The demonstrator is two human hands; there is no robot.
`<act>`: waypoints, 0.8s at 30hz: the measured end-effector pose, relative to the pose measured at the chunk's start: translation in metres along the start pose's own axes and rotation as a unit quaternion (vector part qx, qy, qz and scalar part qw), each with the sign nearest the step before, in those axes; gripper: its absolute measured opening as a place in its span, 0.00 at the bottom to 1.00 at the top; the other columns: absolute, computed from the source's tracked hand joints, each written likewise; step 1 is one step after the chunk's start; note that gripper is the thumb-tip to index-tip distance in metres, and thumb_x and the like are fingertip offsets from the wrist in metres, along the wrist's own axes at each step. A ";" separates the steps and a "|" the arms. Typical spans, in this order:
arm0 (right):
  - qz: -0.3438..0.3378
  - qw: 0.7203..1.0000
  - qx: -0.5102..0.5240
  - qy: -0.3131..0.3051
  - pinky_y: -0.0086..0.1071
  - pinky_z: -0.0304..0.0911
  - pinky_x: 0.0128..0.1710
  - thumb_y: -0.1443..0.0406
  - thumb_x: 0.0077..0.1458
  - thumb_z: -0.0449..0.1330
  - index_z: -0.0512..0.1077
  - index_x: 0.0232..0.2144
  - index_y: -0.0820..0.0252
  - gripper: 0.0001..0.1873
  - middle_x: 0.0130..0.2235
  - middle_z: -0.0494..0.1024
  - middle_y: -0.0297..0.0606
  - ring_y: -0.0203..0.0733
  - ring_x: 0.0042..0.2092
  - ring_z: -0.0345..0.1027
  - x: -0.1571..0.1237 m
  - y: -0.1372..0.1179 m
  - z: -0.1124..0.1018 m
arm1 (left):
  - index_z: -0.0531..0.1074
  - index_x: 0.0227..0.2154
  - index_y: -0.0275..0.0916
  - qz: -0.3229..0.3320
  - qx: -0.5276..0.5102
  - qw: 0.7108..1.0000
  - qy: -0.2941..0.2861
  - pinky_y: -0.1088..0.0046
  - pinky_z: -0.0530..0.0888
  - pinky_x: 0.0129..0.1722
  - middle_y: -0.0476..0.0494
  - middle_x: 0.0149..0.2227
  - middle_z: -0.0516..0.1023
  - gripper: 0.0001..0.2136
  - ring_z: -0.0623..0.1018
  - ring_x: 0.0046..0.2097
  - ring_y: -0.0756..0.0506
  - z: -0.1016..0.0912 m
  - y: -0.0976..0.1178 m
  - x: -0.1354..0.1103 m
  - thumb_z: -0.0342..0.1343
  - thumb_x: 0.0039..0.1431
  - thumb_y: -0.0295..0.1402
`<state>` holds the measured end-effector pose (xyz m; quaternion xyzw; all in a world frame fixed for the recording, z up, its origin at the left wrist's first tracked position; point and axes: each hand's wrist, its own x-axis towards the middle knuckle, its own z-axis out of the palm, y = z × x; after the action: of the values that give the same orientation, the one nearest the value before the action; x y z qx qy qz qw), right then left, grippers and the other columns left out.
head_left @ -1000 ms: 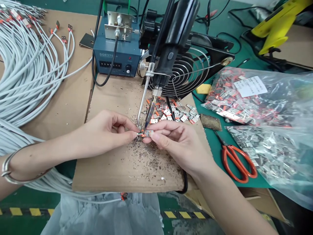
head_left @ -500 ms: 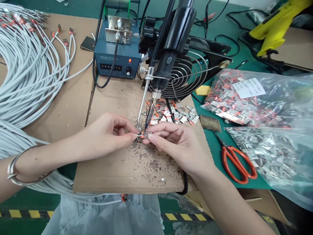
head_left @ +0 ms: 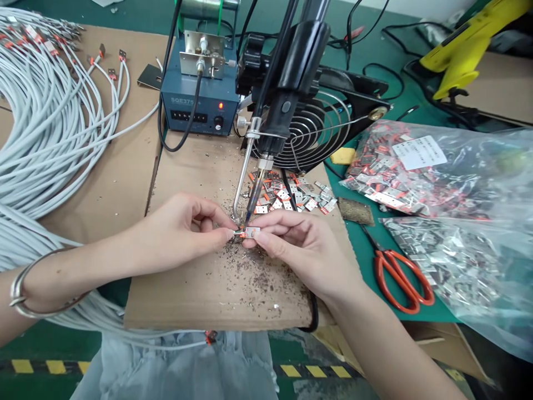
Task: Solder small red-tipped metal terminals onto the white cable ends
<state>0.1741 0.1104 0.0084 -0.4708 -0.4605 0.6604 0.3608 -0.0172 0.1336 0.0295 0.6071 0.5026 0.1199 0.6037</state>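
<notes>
Between thumb and fingers, my right hand (head_left: 297, 244) pinches a USB connector (head_left: 252, 232) with a metal shell and an orange part. My left hand (head_left: 197, 225) is closed on the end of a cable (head_left: 236, 232), whose tip meets the connector; most of it is hidden by the fingers. Just above the joint is the tip of a soldering iron (head_left: 251, 208) held in a stand. A thin bent metal feed tube (head_left: 242, 186) comes down beside it. Whether the iron touches the connector, I cannot tell.
Loose USB connectors (head_left: 287, 194) lie behind my right hand, before a fan (head_left: 308, 133). A blue solder feeder (head_left: 200, 105) stands at the back. White cables (head_left: 54, 128) fill the left. At right are orange-handled scissors (head_left: 403, 280) and plastic bags of parts (head_left: 449, 261).
The connector has shifted slightly, and more of its metal face now shows beside the iron tip. Both hands keep their grip nearly in place.
</notes>
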 end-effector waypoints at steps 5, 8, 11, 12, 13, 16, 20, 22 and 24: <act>0.002 1.000 0.003 0.001 0.27 0.69 0.28 0.63 0.45 0.67 0.75 0.29 0.58 0.07 0.27 0.81 0.36 0.38 0.31 0.77 0.000 0.001 -0.001 | 0.75 0.29 0.38 0.011 0.001 1.000 -0.004 0.76 0.59 0.21 0.51 0.21 0.70 0.09 0.65 0.23 0.51 -0.001 -0.002 0.001 0.54 0.51 0.38; 0.001 1.000 0.008 0.001 0.27 0.70 0.28 0.63 0.44 0.67 0.76 0.29 0.58 0.07 0.27 0.82 0.36 0.39 0.31 0.77 0.000 0.001 -0.001 | 0.74 0.29 0.38 0.010 -0.001 1.000 -0.003 0.77 0.59 0.21 0.52 0.21 0.69 0.09 0.65 0.23 0.52 -0.001 -0.001 0.000 0.54 0.51 0.37; -0.003 1.000 0.003 0.013 0.27 0.70 0.28 0.64 0.44 0.68 0.76 0.28 0.57 0.06 0.26 0.81 0.35 0.39 0.30 0.77 -0.001 0.000 0.001 | 0.74 0.29 0.37 0.011 0.004 1.000 -0.005 0.77 0.59 0.20 0.53 0.19 0.66 0.09 0.63 0.22 0.52 0.000 -0.001 0.000 0.54 0.51 0.38; -0.006 1.000 -0.002 0.020 0.27 0.70 0.28 0.64 0.44 0.68 0.76 0.28 0.57 0.06 0.26 0.81 0.35 0.39 0.30 0.77 -0.001 -0.001 0.002 | 0.74 0.29 0.37 0.009 0.010 1.000 -0.003 0.77 0.58 0.20 0.53 0.19 0.65 0.09 0.63 0.22 0.52 0.000 -0.001 0.000 0.54 0.51 0.37; -0.009 1.000 -0.009 0.028 0.27 0.70 0.29 0.64 0.43 0.68 0.75 0.28 0.57 0.06 0.26 0.81 0.35 0.39 0.30 0.77 -0.001 -0.001 0.003 | 0.74 0.29 0.37 0.008 0.017 1.000 0.000 0.77 0.58 0.20 0.53 0.18 0.65 0.09 0.62 0.22 0.52 0.000 -0.001 0.000 0.54 0.51 0.37; -0.016 0.998 -0.029 0.045 0.29 0.70 0.29 0.65 0.43 0.67 0.75 0.27 0.57 0.06 0.25 0.81 0.35 0.39 0.30 0.77 -0.001 -0.001 0.006 | 0.75 0.29 0.37 0.013 0.035 0.999 0.011 0.78 0.58 0.19 0.54 0.18 0.64 0.08 0.62 0.21 0.53 0.001 -0.002 -0.001 0.54 0.51 0.35; -0.018 0.998 -0.041 0.039 0.29 0.70 0.29 0.64 0.43 0.67 0.75 0.27 0.57 0.06 0.25 0.81 0.35 0.39 0.30 0.77 0.000 0.000 0.005 | 0.75 0.28 0.37 0.026 0.040 0.999 0.021 0.79 0.58 0.19 0.55 0.18 0.64 0.07 0.62 0.21 0.53 0.001 -0.002 -0.001 0.54 0.52 0.35; -0.017 0.998 -0.043 0.035 0.29 0.70 0.27 0.64 0.44 0.67 0.75 0.28 0.57 0.06 0.25 0.81 0.35 0.39 0.30 0.77 0.000 0.000 0.004 | 0.74 0.29 0.38 0.036 0.038 0.998 0.024 0.80 0.58 0.19 0.55 0.18 0.64 0.07 0.62 0.21 0.53 0.001 -0.002 -0.001 0.54 0.53 0.35; -0.017 0.999 -0.041 0.031 0.28 0.70 0.27 0.64 0.44 0.67 0.75 0.28 0.57 0.06 0.25 0.81 0.35 0.39 0.29 0.76 0.000 0.000 0.003 | 0.75 0.28 0.38 0.046 0.035 0.998 0.026 0.80 0.58 0.19 0.55 0.18 0.64 0.07 0.63 0.21 0.53 0.002 -0.002 -0.001 0.54 0.53 0.34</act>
<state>0.1710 0.1100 0.0089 -0.4974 -0.4836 0.6198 0.3667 -0.0173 0.1312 0.0279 0.6469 0.4939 0.1455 0.5625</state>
